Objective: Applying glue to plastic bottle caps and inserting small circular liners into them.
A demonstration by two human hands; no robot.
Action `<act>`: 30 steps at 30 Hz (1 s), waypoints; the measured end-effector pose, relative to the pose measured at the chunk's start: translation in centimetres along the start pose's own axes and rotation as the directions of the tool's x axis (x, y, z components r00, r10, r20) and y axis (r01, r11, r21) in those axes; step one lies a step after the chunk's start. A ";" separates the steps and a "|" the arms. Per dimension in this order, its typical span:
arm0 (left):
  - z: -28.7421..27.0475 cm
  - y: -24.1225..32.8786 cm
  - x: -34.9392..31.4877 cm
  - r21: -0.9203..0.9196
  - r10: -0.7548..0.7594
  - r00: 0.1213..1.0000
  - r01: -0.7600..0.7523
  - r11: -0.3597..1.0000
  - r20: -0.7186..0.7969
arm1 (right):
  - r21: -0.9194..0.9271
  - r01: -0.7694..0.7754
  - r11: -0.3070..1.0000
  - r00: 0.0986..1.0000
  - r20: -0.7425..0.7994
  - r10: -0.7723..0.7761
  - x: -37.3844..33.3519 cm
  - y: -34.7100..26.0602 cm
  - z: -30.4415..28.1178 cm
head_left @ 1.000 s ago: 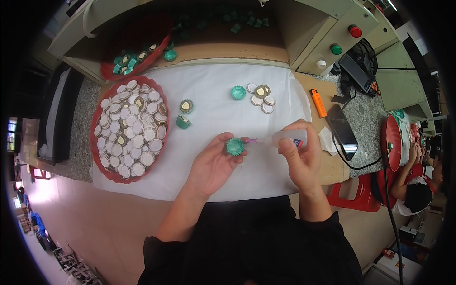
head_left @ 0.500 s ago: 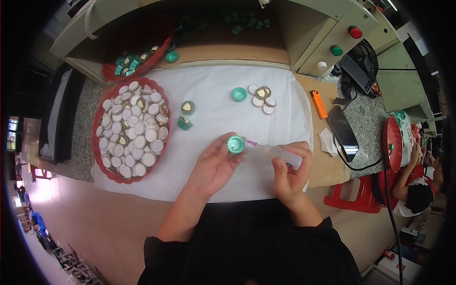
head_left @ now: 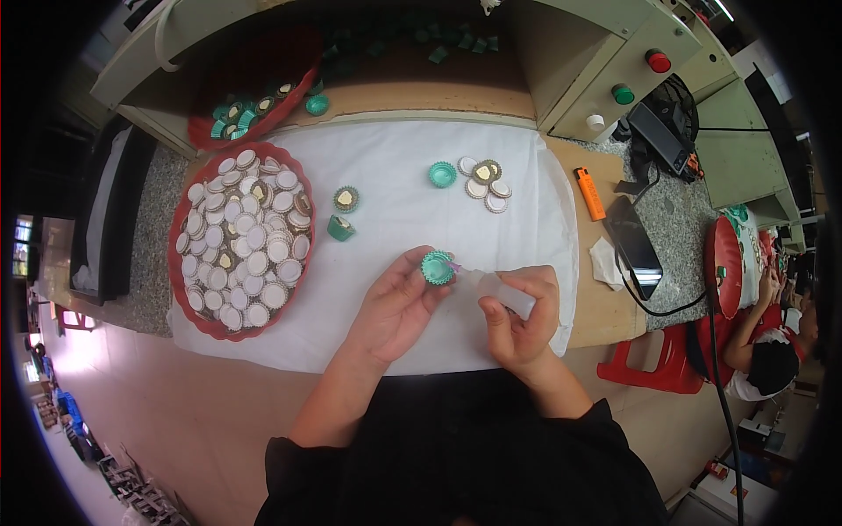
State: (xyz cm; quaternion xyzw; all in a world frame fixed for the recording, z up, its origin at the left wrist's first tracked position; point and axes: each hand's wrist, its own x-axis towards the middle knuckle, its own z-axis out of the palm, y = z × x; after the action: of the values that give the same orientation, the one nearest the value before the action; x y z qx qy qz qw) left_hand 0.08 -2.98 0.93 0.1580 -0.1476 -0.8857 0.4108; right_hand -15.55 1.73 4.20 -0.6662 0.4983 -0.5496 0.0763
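My left hand (head_left: 396, 302) pinches a green fluted foil cup (head_left: 436, 268), its open side tilted up toward me. My right hand (head_left: 524, 320) is wrapped round a small translucent squeeze bottle (head_left: 513, 300) with a thin purple nozzle tip. The tip reaches over the rim into the cup; whether any liquid comes out is too small to see. Beyond my hands, another green cup (head_left: 442, 174) stands beside a cluster of round crimped caps (head_left: 485, 183). To the left of them lie a cap with a gold centre (head_left: 346, 199) and a tipped green cup (head_left: 340, 228).
A red scalloped tray (head_left: 178, 289) heaped with white-faced caps stands at left. Behind it, another red tray (head_left: 294, 96) leans in the shelf with green cups. An orange lighter (head_left: 589, 194) and a dark phone (head_left: 633, 245) lie at right. Further right, another person (head_left: 767, 355) sits working.
My right hand has moved left with the bottle. Its nozzle tip, beside the cup's edge before, is now over the cup's inside. The left hand has barely moved.
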 end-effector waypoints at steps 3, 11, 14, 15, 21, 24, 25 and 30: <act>-0.1 0.0 0.0 0.004 0.002 1.000 -0.002 1.000 0.003 | -0.014 0.035 0.999 0.999 -0.004 -0.035 0.1 0.1 0.2; 0.1 -0.2 0.1 0.022 0.032 0.999 -0.032 0.999 -0.015 | -0.051 -0.003 0.999 1.000 0.009 0.003 0.3 0.0 -0.8; 0.1 -0.1 0.0 0.041 0.044 0.999 -0.043 0.998 -0.021 | 0.304 -0.278 0.911 0.956 -0.005 0.293 0.3 -0.4 -1.1; 0.3 -0.2 0.0 0.049 0.049 0.998 -0.047 0.998 -0.046 | 0.617 -0.465 0.635 0.837 0.073 0.542 0.3 -0.4 -1.4; 0.1 -0.2 0.1 0.004 0.028 0.998 -0.028 1.000 -0.055 | 0.801 -0.596 -0.053 0.513 0.431 0.742 1.8 1.4 -3.3; 0.4 -0.3 0.0 0.116 0.052 0.999 -0.051 0.992 -0.009 | 0.744 -0.664 0.080 0.534 0.395 0.747 2.5 2.2 -4.5; 0.4 -0.3 0.0 0.120 0.051 0.999 -0.051 0.991 0.004 | 0.680 -0.698 0.223 0.587 0.365 0.723 3.0 2.7 -4.9; 0.6 -0.3 -0.1 0.143 0.050 0.999 -0.050 0.988 0.006 | 0.333 -0.681 0.652 0.725 0.185 0.663 5.4 5.3 -4.3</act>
State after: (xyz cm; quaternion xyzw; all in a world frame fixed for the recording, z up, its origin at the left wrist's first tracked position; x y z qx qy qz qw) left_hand -0.34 -2.65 1.30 0.1821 -0.2150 -0.8625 0.4204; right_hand -22.69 -3.00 5.99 -0.4191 0.5915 -0.5515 0.4126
